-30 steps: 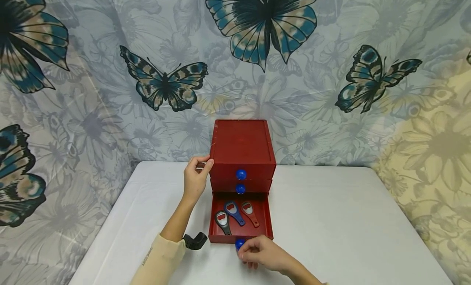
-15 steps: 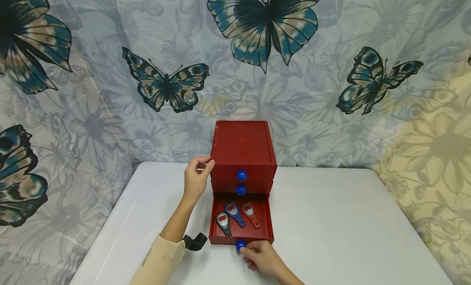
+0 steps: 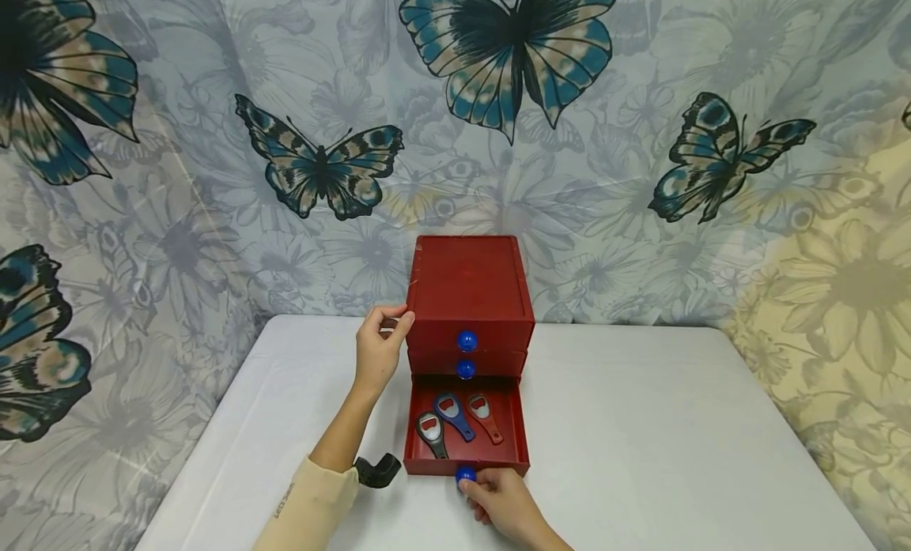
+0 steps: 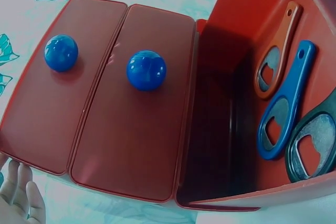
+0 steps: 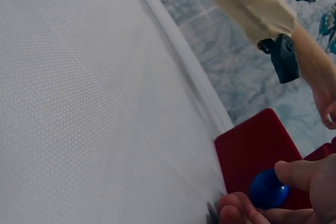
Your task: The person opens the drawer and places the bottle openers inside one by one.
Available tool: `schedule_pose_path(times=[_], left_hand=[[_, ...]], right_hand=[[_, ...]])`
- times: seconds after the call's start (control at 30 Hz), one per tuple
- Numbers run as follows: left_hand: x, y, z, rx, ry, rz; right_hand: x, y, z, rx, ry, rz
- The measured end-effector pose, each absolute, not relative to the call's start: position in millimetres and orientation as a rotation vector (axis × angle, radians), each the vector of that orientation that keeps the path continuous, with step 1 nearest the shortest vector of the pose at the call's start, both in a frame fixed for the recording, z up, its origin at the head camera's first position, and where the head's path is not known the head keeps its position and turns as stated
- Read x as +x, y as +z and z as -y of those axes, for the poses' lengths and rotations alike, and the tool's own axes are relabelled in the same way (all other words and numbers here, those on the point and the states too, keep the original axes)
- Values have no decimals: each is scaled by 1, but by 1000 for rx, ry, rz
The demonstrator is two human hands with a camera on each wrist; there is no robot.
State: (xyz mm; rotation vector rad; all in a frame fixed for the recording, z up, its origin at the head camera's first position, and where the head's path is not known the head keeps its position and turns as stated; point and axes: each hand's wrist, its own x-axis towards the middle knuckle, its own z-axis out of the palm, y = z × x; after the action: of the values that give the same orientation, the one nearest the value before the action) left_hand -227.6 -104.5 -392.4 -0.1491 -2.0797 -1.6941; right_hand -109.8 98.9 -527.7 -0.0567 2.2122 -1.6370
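A red drawer cabinet (image 3: 470,278) stands on the table, its two upper drawers closed and its bottom drawer (image 3: 511,424) pulled out. Inside that drawer lie three bottle openers: a black one (image 3: 439,447), a blue one (image 3: 466,431) and a red one (image 3: 493,431). My right hand (image 3: 508,503) pinches the bottom drawer's round blue knob (image 5: 268,188) between thumb and fingers. My left hand (image 3: 377,353) touches the cabinet's upper left side with its fingertips; in the left wrist view, the fingers (image 4: 21,187) look extended along that side.
Blue knobs (image 3: 466,341) stick out from the upper drawers. A black wrist device (image 3: 379,470) sits at the left sleeve's cuff, beside the pulled-out drawer. White cloth covers the table (image 3: 626,424); a butterfly-patterned curtain (image 3: 584,250) hangs behind it.
My right hand has closed its thumb and fingers onto the bottom knob, its wrist swinging slightly left. Drawer, bottle openers and left hand keep their places.
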Motion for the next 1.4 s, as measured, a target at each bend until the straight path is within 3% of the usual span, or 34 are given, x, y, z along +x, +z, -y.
schedule_pose_path(times=[0.27,1.03,1.4], left_hand=[[-228,-392,105,-151,-1688,2083],[-230,-392,104,-167,-1691,2070],[-229,-393,103,-188,-1702,2054]], right_hand=[[-127,-526,-95,-87,-1686,-2263],[-222,-522,-89,-125,-1480,-2646],[-229,-523,-88,-110,-1425,-2638]])
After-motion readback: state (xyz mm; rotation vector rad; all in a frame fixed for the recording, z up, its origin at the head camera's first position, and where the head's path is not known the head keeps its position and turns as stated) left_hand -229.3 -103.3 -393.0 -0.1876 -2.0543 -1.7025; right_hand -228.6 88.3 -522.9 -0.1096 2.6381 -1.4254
